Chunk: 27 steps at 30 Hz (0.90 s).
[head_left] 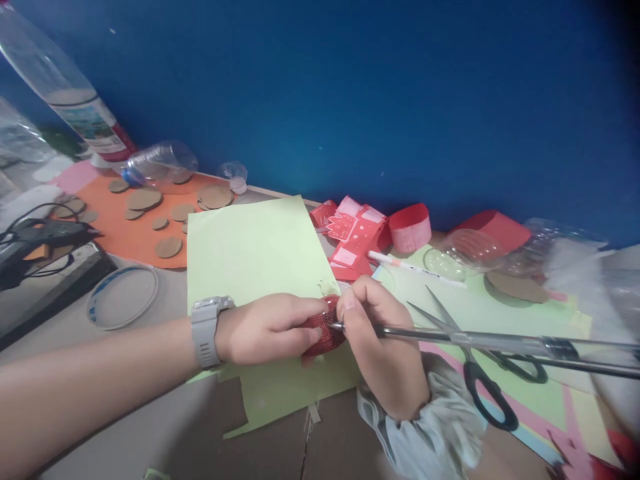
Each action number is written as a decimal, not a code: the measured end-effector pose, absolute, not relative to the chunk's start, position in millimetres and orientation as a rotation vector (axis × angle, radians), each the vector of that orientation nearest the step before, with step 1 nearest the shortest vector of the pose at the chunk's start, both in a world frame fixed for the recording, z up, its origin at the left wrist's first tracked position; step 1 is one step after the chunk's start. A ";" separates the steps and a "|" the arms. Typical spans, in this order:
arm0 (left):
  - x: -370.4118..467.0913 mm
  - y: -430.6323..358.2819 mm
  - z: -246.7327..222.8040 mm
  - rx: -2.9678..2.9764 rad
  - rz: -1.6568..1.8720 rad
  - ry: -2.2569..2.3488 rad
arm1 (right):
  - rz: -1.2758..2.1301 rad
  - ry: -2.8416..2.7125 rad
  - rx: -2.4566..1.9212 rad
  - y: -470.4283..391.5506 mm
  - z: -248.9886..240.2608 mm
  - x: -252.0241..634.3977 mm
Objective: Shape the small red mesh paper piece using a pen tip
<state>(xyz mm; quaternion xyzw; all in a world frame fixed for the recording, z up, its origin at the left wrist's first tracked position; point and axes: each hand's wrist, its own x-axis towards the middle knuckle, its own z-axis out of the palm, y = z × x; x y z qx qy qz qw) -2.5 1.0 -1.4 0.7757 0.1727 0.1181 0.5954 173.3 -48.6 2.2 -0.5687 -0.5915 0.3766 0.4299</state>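
Observation:
A small rounded red piece (pixel 327 339) with a dark crosshatched pattern lies over the light green paper (pixel 250 253). My left hand (pixel 273 328), a grey watch (pixel 207 330) on its wrist, comes in from the left and grips that piece between thumb and fingers. From the right, my right hand (pixel 383 340) is closed around a long pen (pixel 400 332). Its tip touches or nearly touches the red piece, and its barrel stretches toward the right edge. Black-handled scissors (pixel 467 357) lie open just right of my right hand.
Cardboard discs (pixel 145 199) lie on orange paper (pixel 120 237). A clear bottle (pixel 163 163) and a tape ring (pixel 123 297) are at left. Red paper rings (pixel 410 227), a white marker (pixel 415 269) and clear plastic pieces (pixel 475 247) sit along the blue wall (pixel 320 93).

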 end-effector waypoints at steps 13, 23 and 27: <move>-2.9 0.6 -1.8 1.802 0.282 0.399 | 0.978 -1.458 -1.373 -48.3 1.4 174.0; -3.8 0.8 -2.9 1.790 0.277 0.388 | 1.001 -1.450 -1.354 -46.8 4.5 174.3; -2.8 1.2 -2.6 1.761 0.304 0.378 | 0.973 -1.474 -1.359 -47.6 4.5 175.6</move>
